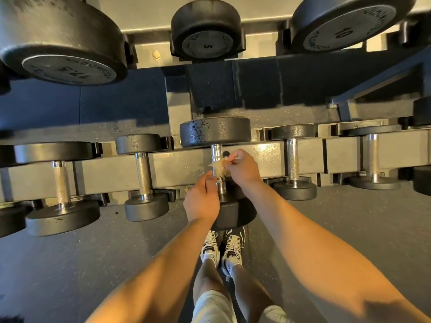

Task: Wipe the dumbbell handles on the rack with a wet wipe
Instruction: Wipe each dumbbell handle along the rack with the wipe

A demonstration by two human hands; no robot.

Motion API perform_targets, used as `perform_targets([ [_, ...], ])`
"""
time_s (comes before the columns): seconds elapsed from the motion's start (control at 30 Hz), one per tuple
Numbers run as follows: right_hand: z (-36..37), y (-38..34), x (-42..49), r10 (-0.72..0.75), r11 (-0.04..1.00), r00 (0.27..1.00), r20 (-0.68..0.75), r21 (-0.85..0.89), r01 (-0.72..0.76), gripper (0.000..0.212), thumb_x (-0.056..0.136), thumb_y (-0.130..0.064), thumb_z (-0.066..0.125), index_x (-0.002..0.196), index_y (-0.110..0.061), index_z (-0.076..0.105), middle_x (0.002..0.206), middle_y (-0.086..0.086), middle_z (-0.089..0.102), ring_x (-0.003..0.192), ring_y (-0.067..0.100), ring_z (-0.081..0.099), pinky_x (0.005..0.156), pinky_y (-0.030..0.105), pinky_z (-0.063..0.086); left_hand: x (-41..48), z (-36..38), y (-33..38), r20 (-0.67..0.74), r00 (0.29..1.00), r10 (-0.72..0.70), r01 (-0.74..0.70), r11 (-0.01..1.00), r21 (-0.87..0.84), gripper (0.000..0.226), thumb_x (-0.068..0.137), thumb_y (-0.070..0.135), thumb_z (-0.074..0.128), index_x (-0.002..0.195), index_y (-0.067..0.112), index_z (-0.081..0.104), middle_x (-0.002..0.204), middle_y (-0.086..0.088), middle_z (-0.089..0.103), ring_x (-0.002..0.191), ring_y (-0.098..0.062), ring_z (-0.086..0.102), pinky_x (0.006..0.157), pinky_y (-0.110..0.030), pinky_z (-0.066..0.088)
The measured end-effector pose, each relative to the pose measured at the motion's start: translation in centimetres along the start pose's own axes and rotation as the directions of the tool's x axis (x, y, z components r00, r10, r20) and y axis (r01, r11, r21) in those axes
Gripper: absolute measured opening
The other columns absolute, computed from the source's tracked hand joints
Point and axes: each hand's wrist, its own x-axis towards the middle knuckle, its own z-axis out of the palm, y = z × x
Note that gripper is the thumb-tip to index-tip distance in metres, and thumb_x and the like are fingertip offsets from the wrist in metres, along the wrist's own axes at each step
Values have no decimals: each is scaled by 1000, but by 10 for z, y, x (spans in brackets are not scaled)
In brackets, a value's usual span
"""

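A black dumbbell with a chrome handle [216, 152] lies across the lower rail of the grey rack [182, 164], straight in front of me. A crumpled pale wet wipe [219, 167] is wrapped against the middle of that handle. My right hand [242, 167] pinches the wipe's upper end from the right side of the handle. My left hand [202, 201] is at the handle's near part, its fingertips pinching the wipe's lower edge. The dumbbell's near head [235, 215] shows below my hands.
More dumbbells lie on the same rail: two to the left [142, 176] [61, 183], two to the right [293, 159] [372, 159]. Larger dumbbell heads [206, 31] hang on the upper tier. My legs and sneakers [221, 250] stand on grey speckled floor below.
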Motion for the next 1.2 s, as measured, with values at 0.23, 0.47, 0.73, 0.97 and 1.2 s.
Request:
perform_targets([
  [0.23, 10, 13, -20, -15, 914, 992, 123, -400, 63, 7, 94, -12, 62, 90, -17, 63, 94, 3, 67, 84, 17, 62, 68, 25, 48, -1, -1, 2, -21, 999, 25, -25, 999, 30, 34, 107, 35, 35, 110, 33, 69, 87, 10, 63, 80, -12, 57, 76, -34, 45],
  [0.47, 10, 11, -26, -78, 911, 997, 25, -405, 82, 25, 95, -9, 56, 75, -24, 58, 83, -2, 63, 79, 15, 60, 67, 26, 47, -2, -1, 1, -24, 999, 30, -30, 999, 16, 35, 107, 37, 37, 117, 34, 70, 88, 11, 62, 83, -14, 60, 82, -36, 50],
  [0.73, 16, -12, -4, -339, 936, 934, -112, -144, 322, 18, 93, -8, 68, 108, -14, 75, 108, 0, 73, 99, 9, 63, 87, 14, 43, -2, -1, 0, -39, 998, 48, -49, 998, -30, 35, 108, 33, 35, 123, 30, 67, 92, 7, 67, 90, -15, 63, 86, -37, 53],
  [0.97, 19, 22, -26, -309, 884, 951, 9, -365, 291, 24, 93, -10, 62, 98, -30, 75, 98, -5, 74, 86, 15, 67, 78, 35, 57, -5, -2, 0, -73, 995, 62, -66, 997, -46, 39, 108, 33, 35, 144, 32, 51, 139, 3, 60, 122, -20, 57, 93, -31, 40],
  [1.2, 13, 32, -33, -114, 928, 988, 103, -343, 143, 22, 90, -12, 65, 89, -30, 77, 97, -8, 75, 90, 14, 69, 88, 39, 58, -3, -2, -3, -57, 993, 99, -103, 993, -65, 31, 108, 31, 36, 125, 31, 62, 129, 10, 58, 108, -11, 55, 85, -29, 36],
])
